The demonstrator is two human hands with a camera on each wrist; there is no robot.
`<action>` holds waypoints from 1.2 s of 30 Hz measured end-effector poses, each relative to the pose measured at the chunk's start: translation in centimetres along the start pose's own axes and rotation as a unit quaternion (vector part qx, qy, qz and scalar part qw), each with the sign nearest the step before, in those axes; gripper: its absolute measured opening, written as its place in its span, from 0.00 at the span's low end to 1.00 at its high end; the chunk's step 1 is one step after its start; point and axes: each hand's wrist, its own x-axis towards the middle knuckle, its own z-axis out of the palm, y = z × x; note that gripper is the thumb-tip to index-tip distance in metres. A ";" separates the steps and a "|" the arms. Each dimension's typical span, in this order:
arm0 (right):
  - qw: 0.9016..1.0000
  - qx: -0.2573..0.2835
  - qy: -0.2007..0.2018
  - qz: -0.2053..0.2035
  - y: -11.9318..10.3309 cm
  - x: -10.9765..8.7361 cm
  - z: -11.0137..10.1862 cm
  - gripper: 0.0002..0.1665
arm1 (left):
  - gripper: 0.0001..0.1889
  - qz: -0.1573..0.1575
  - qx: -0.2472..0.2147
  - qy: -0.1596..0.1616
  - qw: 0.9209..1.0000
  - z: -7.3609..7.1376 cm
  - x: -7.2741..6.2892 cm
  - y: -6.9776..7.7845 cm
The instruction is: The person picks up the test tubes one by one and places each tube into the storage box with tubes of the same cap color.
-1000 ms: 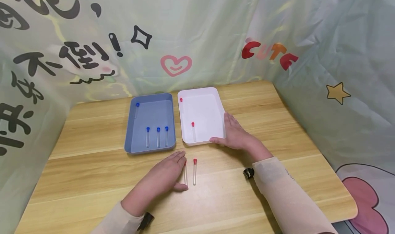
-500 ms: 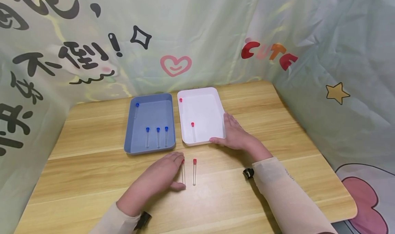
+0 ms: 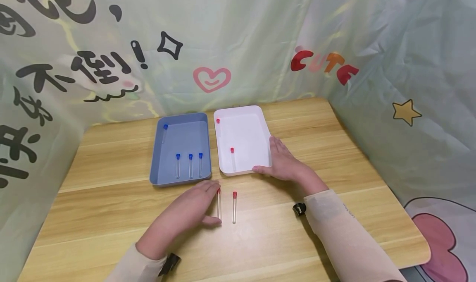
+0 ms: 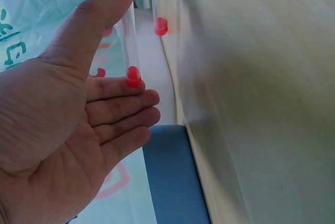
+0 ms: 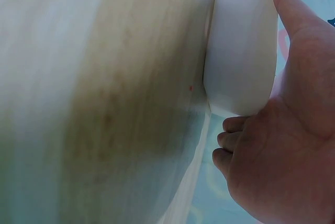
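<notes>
My left hand (image 3: 189, 209) pinches a clear test tube with a red cap (image 4: 129, 41) lengthwise, thumb at its bottom end and index finger at the cap. In the left wrist view this tube stands apart from the table. To its right a second red-capped test tube (image 3: 234, 207) lies on the wood. My right hand (image 3: 284, 160) rests against the near right corner of the white tray (image 3: 249, 127), thumb along the near rim and straight fingers along the right side. That tray holds two red-capped tubes, one (image 3: 233, 160) near its front.
Left of the white tray stands a blue-grey tray (image 3: 186, 133) with several blue-capped test tubes (image 3: 191, 166). Both trays sit toward the back of the wooden table (image 3: 111, 199). Printed curtains (image 3: 256, 42) hang behind and at the sides.
My left hand has shifted slightly to the left and away from me with the pinched tube, widening the gap to the other loose tube. The right hand and both trays look unmoved.
</notes>
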 end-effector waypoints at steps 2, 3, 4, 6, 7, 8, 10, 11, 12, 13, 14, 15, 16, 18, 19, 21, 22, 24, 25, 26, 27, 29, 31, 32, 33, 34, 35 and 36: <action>1.000 -0.001 0.000 -0.001 0.0 0.0 0.0 0.81 | 0.55 -0.001 -0.002 0.002 1.000 -0.1 0.0 0.0; 1.000 -0.001 0.000 -0.001 0.1 0.0 0.0 0.81 | 0.55 -0.001 -0.003 0.003 1.000 -0.2 0.0 0.0; 1.000 -0.002 0.000 -0.002 0.1 0.0 0.0 0.81 | 0.55 -0.001 -0.004 0.004 1.000 -0.2 0.0 0.0; 1.000 -0.002 0.000 -0.002 0.1 0.0 0.0 0.81 | 0.55 -0.001 -0.005 0.008 1.000 -0.3 0.0 0.0; 1.000 -0.002 0.000 -0.001 0.1 0.0 0.1 0.81 | 0.55 -0.001 -0.005 0.009 1.000 -0.3 0.0 0.0; 1.000 -0.003 0.000 -0.001 0.1 0.1 0.1 0.81 | 0.55 -0.002 -0.005 0.010 1.000 -0.4 0.0 0.1; 1.000 -0.003 0.001 0.001 0.1 0.1 0.1 0.81 | 0.55 -0.002 -0.007 0.013 1.000 -0.5 0.0 0.1; 1.000 -0.004 0.001 0.001 0.1 0.1 0.1 0.81 | 0.55 -0.002 -0.008 0.013 1.000 -0.5 0.0 0.1; 1.000 -0.006 0.001 0.000 0.1 0.1 0.1 0.81 | 0.55 -0.002 -0.010 0.014 1.000 -0.5 0.0 0.1; 1.000 -0.006 0.001 0.000 0.1 0.1 0.1 0.81 | 0.55 -0.001 -0.011 0.015 1.000 -0.6 0.0 0.1; 1.000 -0.007 0.001 0.000 0.1 0.1 0.1 0.81 | 0.55 -0.001 -0.013 0.015 1.000 -0.6 0.0 0.1; 1.000 -0.007 0.001 -0.001 0.1 0.1 0.1 0.81 | 0.55 -0.001 -0.014 0.015 1.000 -0.6 -0.1 0.1; 1.000 -0.007 0.001 -0.001 0.1 0.1 0.1 0.81 | 0.55 -0.002 -0.016 0.016 1.000 -0.7 -0.1 0.1; 1.000 -0.007 0.001 -0.002 0.1 0.0 0.1 0.81 | 0.55 -0.002 -0.018 0.017 1.000 -0.7 -0.1 0.0; 1.000 -0.006 0.001 -0.002 0.1 0.0 0.1 0.81 | 0.56 -0.003 -0.019 0.018 1.000 -0.8 -0.1 0.0; 1.000 -0.006 0.001 -0.001 0.1 0.0 0.1 0.81 | 0.56 -0.004 -0.020 0.019 1.000 -0.9 -0.1 0.0; 1.000 -0.006 0.001 -0.001 0.1 0.0 0.1 0.81 | 0.56 -0.004 -0.021 0.019 1.000 -0.9 0.0 0.0; 1.000 -0.006 0.001 -0.002 0.2 0.0 0.2 0.80 | 0.56 -0.005 -0.021 0.019 1.000 -1.0 0.0 0.0; 1.000 -0.006 0.001 -0.002 0.2 0.0 0.2 0.80 | 0.56 -0.005 -0.023 0.019 1.000 -1.1 0.0 0.0; 1.000 -0.006 0.001 -0.002 0.2 0.0 0.2 0.80 | 0.56 -0.006 -0.025 0.019 0.999 -1.1 0.0 0.0; 1.000 -0.006 0.001 -0.002 0.2 0.0 0.2 0.80 | 0.56 -0.008 -0.029 0.019 0.999 -1.2 0.0 0.0; 1.000 -0.006 0.001 -0.002 0.2 0.0 0.2 0.80 | 0.56 -0.010 -0.034 0.021 0.999 -1.4 0.0 0.0; 1.000 -0.005 0.002 -0.002 0.2 0.0 0.2 0.80 | 0.56 -0.011 -0.035 0.023 0.999 -1.5 0.0 0.0; 1.000 -0.004 0.001 -0.001 0.1 0.0 0.2 0.80 | 0.56 -0.012 -0.035 0.024 0.999 -1.6 0.0 0.0; 1.000 -0.003 0.001 -0.001 0.1 0.0 0.2 0.80 | 0.56 -0.013 -0.033 0.025 0.999 -1.7 0.0 0.0; 1.000 -0.003 0.000 0.000 0.1 0.0 0.1 0.80 | 0.56 -0.013 -0.031 0.027 0.999 -1.7 0.1 -0.1; 1.000 -0.002 0.000 0.000 0.0 -0.1 0.1 0.80 | 0.56 -0.013 -0.029 0.029 0.999 -1.8 0.1 -0.1; 1.000 -0.001 0.000 0.000 0.0 -0.1 0.1 0.80 | 0.56 -0.014 -0.027 0.030 0.999 -1.8 0.1 -0.2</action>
